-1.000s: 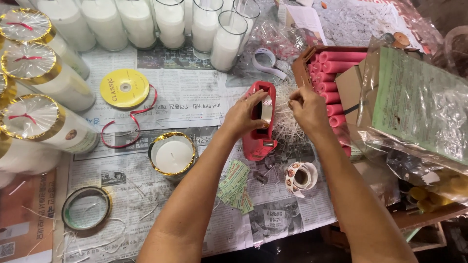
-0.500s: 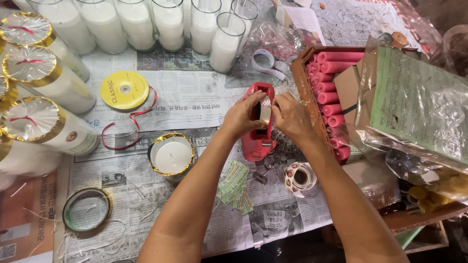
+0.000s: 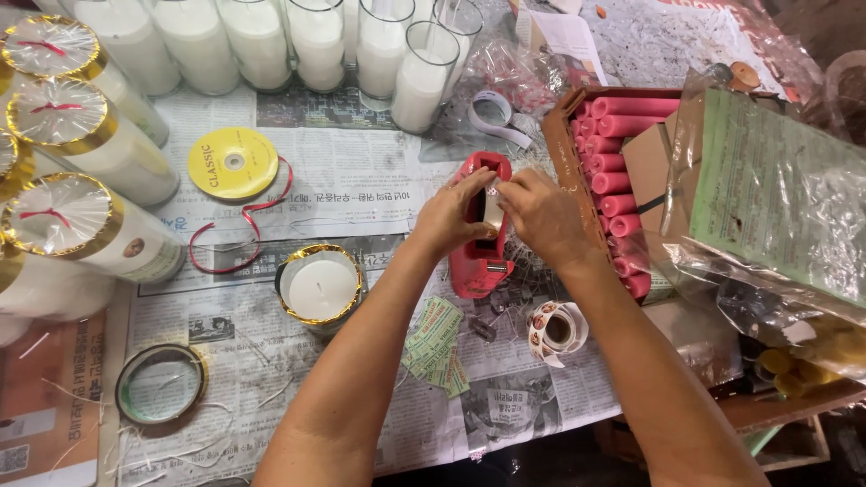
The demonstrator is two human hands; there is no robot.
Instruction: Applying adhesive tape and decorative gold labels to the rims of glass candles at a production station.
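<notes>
Covering the table, newspaper carries a red tape dispenser at centre, left of a box of pink candles. Left hand curled narrow, gripping the dispenser's left side. Right hand pinched shut, fingertips on the tape roll in the dispenser. Gold-rimmed candle near left.

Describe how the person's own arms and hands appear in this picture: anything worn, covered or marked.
Both forearms are bare from the lower edge of the view to the wrists, with no sleeves showing. The left hand and the right hand wear no gloves. No watch, bracelet or ring can be seen. No tattoos or other markings show, and fingernail detail is too small to tell.
</notes>
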